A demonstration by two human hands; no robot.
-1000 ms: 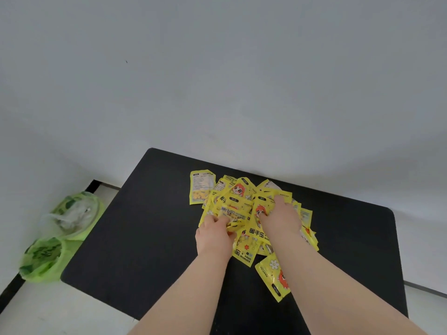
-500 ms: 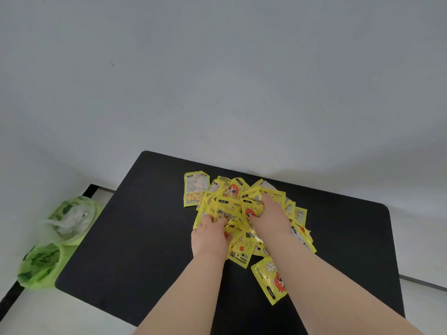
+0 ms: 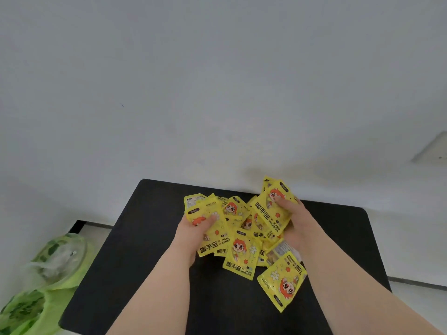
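Green plastic bag (image 3: 55,267) on floor, well left of hand-warmer packets (image 3: 242,255). Packets heaped mid black counter (image 3: 145,250). Left hand (image 3: 191,235): fingers clamped on packets at heap's left edge. Right hand (image 3: 296,221): fingers clamped on a bunch at heap's right, tilted up.

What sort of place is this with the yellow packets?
Probably a bare indoor packing corner: a black table against a plain white wall, yellow hand-warmer packets piled on it, a green plastic bag beside it.
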